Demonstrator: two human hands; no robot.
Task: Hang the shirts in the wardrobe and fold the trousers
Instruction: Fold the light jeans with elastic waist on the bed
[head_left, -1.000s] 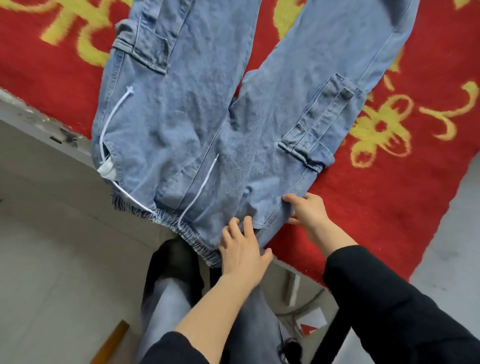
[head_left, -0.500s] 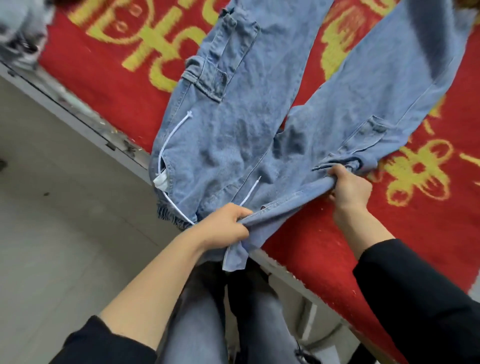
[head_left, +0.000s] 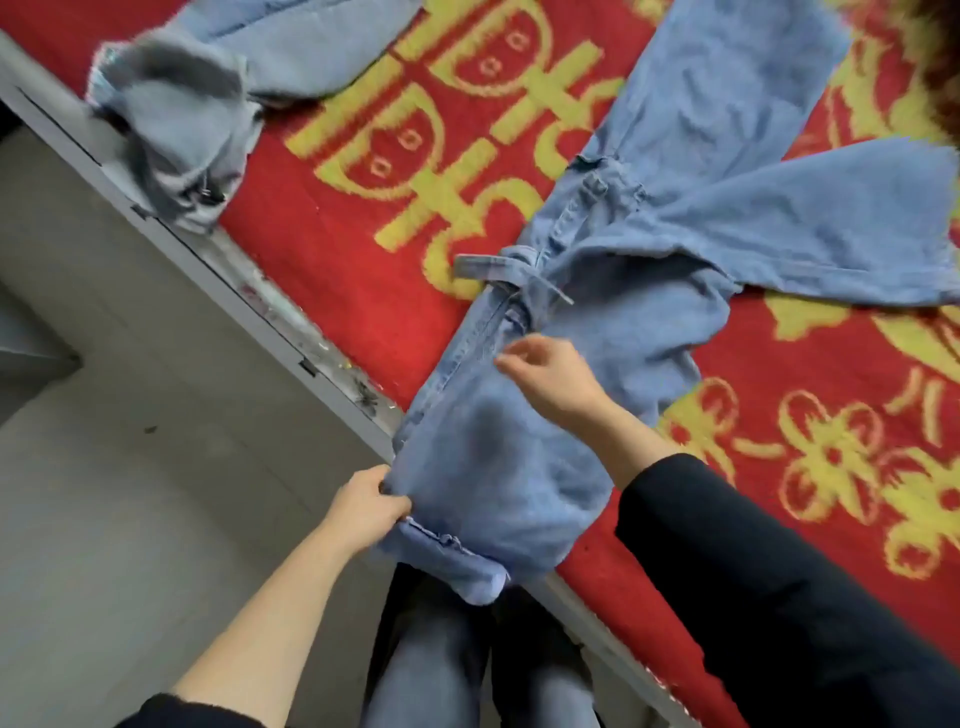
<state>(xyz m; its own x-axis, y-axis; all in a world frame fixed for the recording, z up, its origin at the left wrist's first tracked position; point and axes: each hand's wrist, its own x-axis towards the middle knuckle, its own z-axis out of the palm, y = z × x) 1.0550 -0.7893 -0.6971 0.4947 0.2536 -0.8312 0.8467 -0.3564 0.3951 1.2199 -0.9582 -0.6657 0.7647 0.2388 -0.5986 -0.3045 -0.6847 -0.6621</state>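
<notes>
Light blue denim trousers (head_left: 649, 312) lie on the red and yellow cloth, folded lengthwise at the waist end, with the two legs still spreading apart at the far right. The waist end hangs over the table's near edge. My left hand (head_left: 369, 506) pinches the waistband corner at that edge. My right hand (head_left: 553, 376) hovers over the folded upper part with fingers loosely apart, holding nothing. A second pale blue garment (head_left: 208, 88) lies bunched at the far left of the cloth.
The red cloth with yellow patterns (head_left: 363, 270) covers a grey table whose edge (head_left: 218, 270) runs diagonally. Grey floor (head_left: 130, 493) lies to the left. My own legs in dark trousers (head_left: 457, 660) stand against the table edge.
The right half of the trousers has been folded over onto the left half. My right hand let go of the fabric and now hovers open; my left hand keeps its grip at the waistband.
</notes>
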